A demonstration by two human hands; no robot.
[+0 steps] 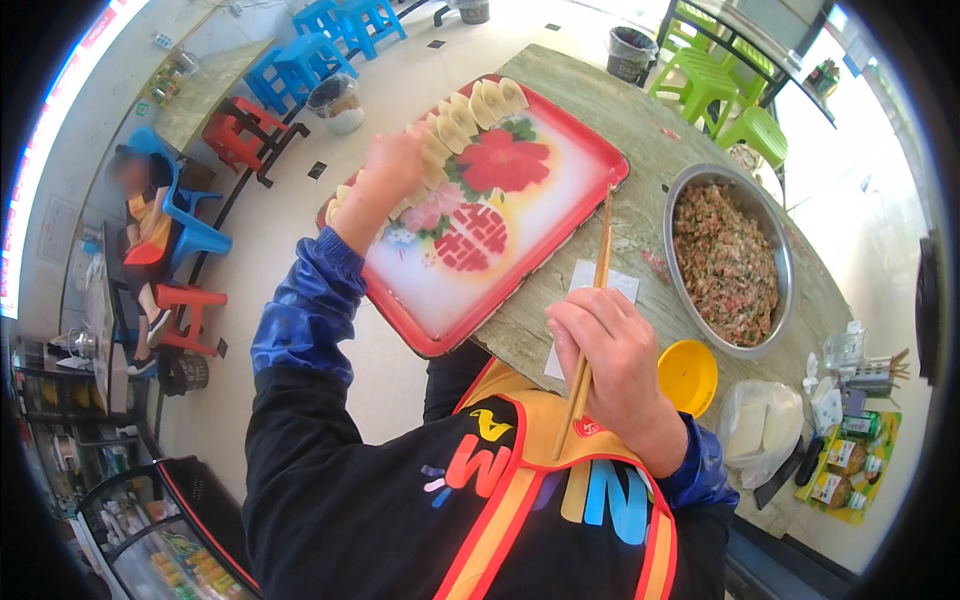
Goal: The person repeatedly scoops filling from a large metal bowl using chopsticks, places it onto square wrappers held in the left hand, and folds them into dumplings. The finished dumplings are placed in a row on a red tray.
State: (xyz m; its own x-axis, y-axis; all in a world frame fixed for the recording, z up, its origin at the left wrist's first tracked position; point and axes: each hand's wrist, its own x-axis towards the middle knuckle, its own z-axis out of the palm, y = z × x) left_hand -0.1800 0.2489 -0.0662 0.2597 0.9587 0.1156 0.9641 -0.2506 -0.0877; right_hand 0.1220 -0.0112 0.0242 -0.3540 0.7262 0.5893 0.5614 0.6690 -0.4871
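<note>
My left hand (394, 169) reaches over the row of folded dumplings (452, 131) along the far-left side of a red-rimmed enamel tray (555, 259) with a floral pattern. Its fingers are bent down among the dumplings, and whether they grip one is hidden. A pair of wooden chopsticks (602, 259) is in my right hand (611, 349), tips pointing away from me, near the tray's right corner. Right of that hand stands a steel bowl (670, 277) filled with minced meat filling (724, 262) flecked with green. A yellow dish (688, 377) lies just beside my right wrist.
White paper (622, 283) lies on the stone-patterned table (637, 120) under my right hand. A plastic bag with pale wrappers (757, 427), a dark-handled knife (808, 461) and a glass mug (844, 349) are at right. A seated person (146, 214) is at far left.
</note>
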